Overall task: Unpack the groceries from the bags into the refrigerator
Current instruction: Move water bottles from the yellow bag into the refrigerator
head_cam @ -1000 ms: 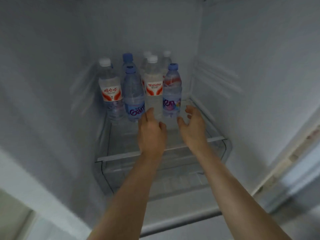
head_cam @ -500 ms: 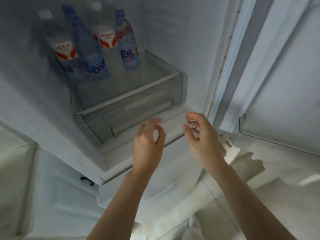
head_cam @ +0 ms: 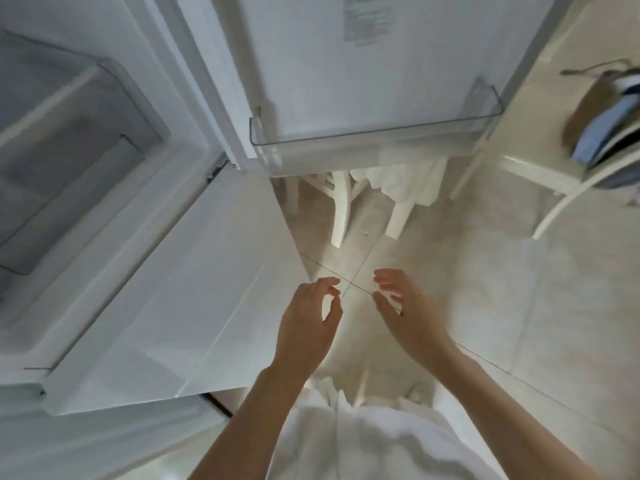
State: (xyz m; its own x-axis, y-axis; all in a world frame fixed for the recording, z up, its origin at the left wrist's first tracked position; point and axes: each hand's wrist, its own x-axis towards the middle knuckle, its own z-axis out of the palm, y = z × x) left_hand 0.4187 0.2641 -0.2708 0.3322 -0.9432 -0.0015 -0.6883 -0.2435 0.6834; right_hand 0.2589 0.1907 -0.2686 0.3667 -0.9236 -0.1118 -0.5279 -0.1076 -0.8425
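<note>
Both hands hang in front of the person, over the pale tiled floor (head_cam: 519,289), and neither holds anything. The left hand (head_cam: 306,327) has its fingers loosely curled with the thumb and forefinger near each other but apart, and the right hand (head_cam: 410,317) faces it with relaxed, slightly bent fingers; the two hands are near each other with a gap of bare floor between them. From the head camera, which looks steeply down, the refrigerator (head_cam: 86,133) fills the left side, its grey inside dim and blurred so that nothing stored there can be made out. Below that opening a white drawer front (head_cam: 166,323) slants toward the left forearm. The open door (head_cam: 346,81) stands at the top middle, with a clear plastic door shelf (head_cam: 374,136) along its lower edge and a printed label (head_cam: 362,19) higher up. Under the door shelf a white plastic bag (head_cam: 398,183) lies crumpled on the floor among the white legs of a chair (head_cam: 341,209). At the right edge a second white chair (head_cam: 554,188) carries a brown paper bag (head_cam: 588,112) with blue and white things showing in it. At the bottom, white clothing (head_cam: 374,445) covers the person's body between the forearms.
</note>
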